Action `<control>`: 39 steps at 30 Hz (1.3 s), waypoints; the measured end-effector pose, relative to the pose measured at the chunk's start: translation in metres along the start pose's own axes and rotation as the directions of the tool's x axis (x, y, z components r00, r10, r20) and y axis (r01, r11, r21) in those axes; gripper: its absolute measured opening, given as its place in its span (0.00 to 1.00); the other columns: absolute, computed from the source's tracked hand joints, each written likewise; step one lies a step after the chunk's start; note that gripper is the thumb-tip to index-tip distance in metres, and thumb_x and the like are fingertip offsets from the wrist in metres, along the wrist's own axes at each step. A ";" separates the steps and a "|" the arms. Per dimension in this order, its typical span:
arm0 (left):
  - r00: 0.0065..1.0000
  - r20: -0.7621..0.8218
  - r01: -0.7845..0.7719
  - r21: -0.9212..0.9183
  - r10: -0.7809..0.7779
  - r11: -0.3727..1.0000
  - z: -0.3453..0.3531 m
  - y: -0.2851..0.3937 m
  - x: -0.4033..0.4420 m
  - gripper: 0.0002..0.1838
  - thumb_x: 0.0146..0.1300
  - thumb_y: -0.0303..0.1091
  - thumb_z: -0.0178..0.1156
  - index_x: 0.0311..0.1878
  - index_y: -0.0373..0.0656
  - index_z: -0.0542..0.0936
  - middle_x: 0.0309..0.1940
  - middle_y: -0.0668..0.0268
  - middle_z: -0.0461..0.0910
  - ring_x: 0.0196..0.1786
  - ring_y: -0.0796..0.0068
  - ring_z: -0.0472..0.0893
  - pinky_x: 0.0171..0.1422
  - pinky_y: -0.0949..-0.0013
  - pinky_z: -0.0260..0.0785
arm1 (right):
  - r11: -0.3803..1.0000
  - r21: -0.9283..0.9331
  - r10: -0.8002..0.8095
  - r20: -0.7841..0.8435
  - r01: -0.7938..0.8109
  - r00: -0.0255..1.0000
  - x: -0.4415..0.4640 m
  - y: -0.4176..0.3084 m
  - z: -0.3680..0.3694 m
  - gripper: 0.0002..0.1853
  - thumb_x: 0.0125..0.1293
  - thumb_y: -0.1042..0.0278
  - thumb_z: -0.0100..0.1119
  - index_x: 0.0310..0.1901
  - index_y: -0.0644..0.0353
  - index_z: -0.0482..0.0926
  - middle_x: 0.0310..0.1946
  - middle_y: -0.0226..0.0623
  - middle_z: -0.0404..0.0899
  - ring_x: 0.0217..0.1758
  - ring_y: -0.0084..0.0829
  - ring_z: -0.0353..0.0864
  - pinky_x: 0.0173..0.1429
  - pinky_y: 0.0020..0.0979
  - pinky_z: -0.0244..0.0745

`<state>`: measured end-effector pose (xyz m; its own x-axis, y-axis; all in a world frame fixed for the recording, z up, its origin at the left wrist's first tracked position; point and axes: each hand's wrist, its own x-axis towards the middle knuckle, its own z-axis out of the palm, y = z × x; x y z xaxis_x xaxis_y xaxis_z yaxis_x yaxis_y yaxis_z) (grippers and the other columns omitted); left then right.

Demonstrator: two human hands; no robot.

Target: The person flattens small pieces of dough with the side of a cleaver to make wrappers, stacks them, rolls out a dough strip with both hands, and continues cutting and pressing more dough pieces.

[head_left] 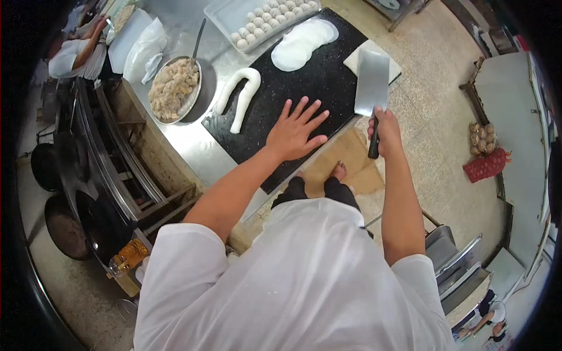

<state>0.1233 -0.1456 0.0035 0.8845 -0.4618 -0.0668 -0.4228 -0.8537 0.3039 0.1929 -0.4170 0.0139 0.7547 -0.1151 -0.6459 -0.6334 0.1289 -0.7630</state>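
Observation:
My right hand (386, 133) grips the black handle of a cleaver (372, 82), its broad blade pointing away from me over a white cloth (393, 68) at the board's right corner. Whether the blade touches the cloth I cannot tell. Fingers spread, my left hand (297, 133) is over the near part of the black work surface (319, 76). A curved rope of white dough (249, 93) lies to its left. Farther back, several thin round dough wrappers (298, 47) overlap in a pile.
A metal bowl of pale filling (174, 90) with a utensil in it stands left of the board. Behind is a plastic tray (225, 13) of small dough pieces. Woks (65, 228) line the left side. A red mesh sack (487, 165) rests at right. Another person (79, 55) is at upper left.

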 end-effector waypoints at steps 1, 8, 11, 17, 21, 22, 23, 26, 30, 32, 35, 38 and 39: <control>1.000 0.011 0.002 -0.006 -0.001 1.000 0.000 0.003 -0.003 0.38 0.74 0.65 0.51 0.82 0.61 0.63 0.85 0.56 0.50 0.86 0.43 0.47 0.87 0.39 0.36 | 0.983 -0.176 -0.037 0.055 0.046 0.998 -0.018 0.011 -0.005 0.13 0.80 0.56 0.53 0.43 0.58 0.75 0.24 0.31 0.73 0.20 0.25 0.73 0.24 0.30 0.70; 0.966 0.047 -0.252 -0.070 0.256 0.965 0.004 -0.001 -0.033 0.39 0.71 0.66 0.53 0.81 0.62 0.65 0.84 0.59 0.56 0.86 0.49 0.52 0.85 0.33 0.36 | 0.610 -0.646 0.060 0.616 0.459 0.786 -0.112 0.106 0.012 0.22 0.73 0.52 0.62 0.58 0.63 0.80 0.39 0.49 0.87 0.46 0.47 0.87 0.53 0.48 0.78; 0.963 0.058 -0.260 -0.060 0.263 0.964 -0.005 -0.006 -0.022 0.38 0.70 0.67 0.53 0.79 0.62 0.68 0.82 0.61 0.60 0.85 0.53 0.54 0.85 0.33 0.37 | 0.016 -0.523 -0.457 0.754 0.852 0.471 -0.077 0.124 0.019 0.25 0.71 0.50 0.64 0.57 0.64 0.81 0.42 0.52 0.88 0.50 0.49 0.87 0.58 0.49 0.78; 0.950 -0.149 -0.268 0.071 0.276 0.961 -0.009 -0.033 0.062 0.39 0.70 0.68 0.53 0.79 0.62 0.68 0.83 0.60 0.59 0.85 0.49 0.54 0.84 0.31 0.38 | 0.506 -0.848 0.398 0.393 0.158 0.829 -0.050 0.025 0.037 0.27 0.71 0.48 0.65 0.59 0.64 0.81 0.50 0.54 0.87 0.52 0.46 0.88 0.57 0.46 0.79; 0.766 0.243 -0.580 -0.138 0.595 0.803 -0.015 -0.007 -0.004 0.39 0.69 0.71 0.51 0.78 0.63 0.69 0.82 0.61 0.60 0.85 0.51 0.55 0.84 0.31 0.36 | 0.603 -0.647 0.043 0.611 0.467 0.791 -0.114 0.095 0.009 0.34 0.64 0.48 0.71 0.61 0.70 0.77 0.55 0.61 0.83 0.59 0.50 0.84 0.65 0.46 0.76; 0.764 0.247 -0.579 -0.148 0.597 0.802 -0.008 -0.011 -0.002 0.39 0.69 0.71 0.51 0.78 0.63 0.69 0.82 0.61 0.60 0.85 0.51 0.55 0.84 0.31 0.36 | 0.607 -0.649 0.051 0.608 0.458 0.792 -0.113 0.112 0.013 0.34 0.64 0.48 0.71 0.61 0.70 0.77 0.55 0.61 0.83 0.59 0.50 0.84 0.65 0.46 0.76; 0.765 0.182 -0.603 -0.132 0.618 0.786 0.003 -0.012 0.000 0.39 0.68 0.71 0.51 0.78 0.63 0.70 0.82 0.61 0.60 0.85 0.52 0.55 0.84 0.31 0.36 | 0.514 -0.679 -0.159 0.524 0.523 0.837 -0.114 0.130 0.020 0.36 0.62 0.48 0.73 0.62 0.70 0.77 0.56 0.61 0.83 0.59 0.52 0.84 0.65 0.47 0.76; 0.780 0.136 -0.604 -0.097 0.612 0.791 -0.003 -0.014 0.014 0.40 0.67 0.71 0.52 0.78 0.62 0.70 0.82 0.61 0.61 0.85 0.52 0.54 0.85 0.32 0.35 | 0.446 -0.790 -0.140 0.402 0.420 0.905 -0.107 0.110 0.026 0.36 0.60 0.47 0.74 0.62 0.68 0.77 0.56 0.59 0.83 0.59 0.55 0.83 0.64 0.49 0.76; 0.844 0.036 -0.536 0.029 0.535 0.843 -0.014 -0.046 0.074 0.41 0.67 0.70 0.54 0.78 0.62 0.69 0.82 0.60 0.61 0.85 0.51 0.54 0.85 0.33 0.35 | 0.512 -0.827 0.262 0.408 0.232 0.875 -0.062 0.015 0.051 0.36 0.59 0.46 0.75 0.61 0.65 0.78 0.54 0.59 0.84 0.56 0.58 0.84 0.61 0.51 0.78; 0.846 0.015 -0.534 0.036 0.533 0.845 -0.012 -0.045 0.067 0.41 0.67 0.70 0.54 0.79 0.62 0.69 0.82 0.60 0.61 0.85 0.51 0.54 0.85 0.33 0.36 | 0.515 -0.807 0.142 0.413 0.289 0.900 -0.073 0.034 0.049 0.36 0.59 0.45 0.75 0.61 0.65 0.77 0.53 0.60 0.84 0.56 0.58 0.84 0.61 0.51 0.78; 0.847 0.110 -0.520 -0.025 0.520 0.854 0.002 -0.021 0.016 0.40 0.68 0.71 0.52 0.78 0.61 0.69 0.82 0.60 0.61 0.84 0.50 0.55 0.85 0.33 0.37 | 0.489 -0.664 -0.226 0.530 0.565 0.818 -0.100 0.124 0.019 0.37 0.58 0.46 0.76 0.61 0.64 0.77 0.51 0.59 0.85 0.55 0.59 0.85 0.57 0.51 0.80; 0.784 0.114 -0.596 -0.135 0.610 0.792 0.012 0.001 0.011 0.40 0.68 0.71 0.52 0.78 0.62 0.70 0.80 0.61 0.64 0.84 0.51 0.56 0.85 0.32 0.38 | 0.556 -0.806 0.049 0.278 0.205 0.959 -0.139 0.109 0.019 0.38 0.55 0.48 0.78 0.60 0.67 0.77 0.52 0.59 0.85 0.56 0.59 0.84 0.57 0.50 0.80; 0.810 0.106 -0.571 -0.084 0.577 0.816 0.006 0.004 0.020 0.39 0.68 0.71 0.52 0.77 0.61 0.70 0.80 0.62 0.64 0.84 0.52 0.57 0.85 0.33 0.38 | 0.558 -0.810 0.078 0.268 0.181 0.960 -0.138 0.099 0.016 0.38 0.55 0.48 0.78 0.60 0.67 0.77 0.52 0.59 0.85 0.56 0.59 0.84 0.57 0.50 0.80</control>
<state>0.1385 -0.1592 -0.0022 0.4510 -0.8923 0.0210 -0.8340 -0.4129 0.3660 0.0288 -0.3724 0.0273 0.7213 0.1632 -0.6731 -0.3554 -0.7470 -0.5619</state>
